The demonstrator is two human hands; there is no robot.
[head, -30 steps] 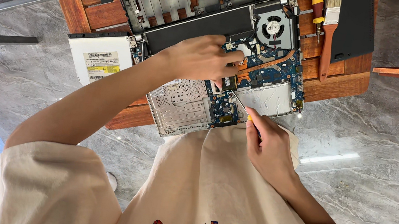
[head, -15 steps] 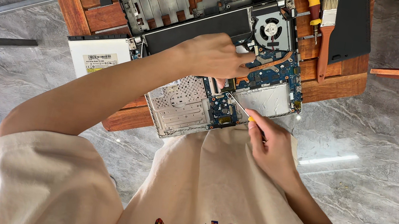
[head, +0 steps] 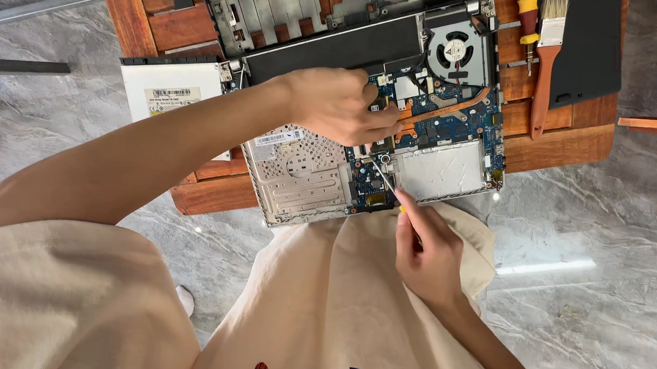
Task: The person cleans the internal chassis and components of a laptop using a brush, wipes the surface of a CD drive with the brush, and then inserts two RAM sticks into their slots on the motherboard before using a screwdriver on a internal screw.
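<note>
My left hand (head: 340, 106) has slid a bit left on the open laptop (head: 369, 143) on the desk (head: 560, 145), fingers curled, while my right hand (head: 427, 247) fingers pinch the screwdriver (head: 386, 177).

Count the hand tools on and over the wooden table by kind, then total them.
Slim metal-shaft screwdriver in the right hand: 1
Red and yellow handled screwdriver: 1
Wooden-handled bristle paintbrush: 1
Total: 3

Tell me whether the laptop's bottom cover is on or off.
Off. The laptop lies with its blue circuit board and cooling fan exposed, while the right hand points a screwdriver into it.
</note>
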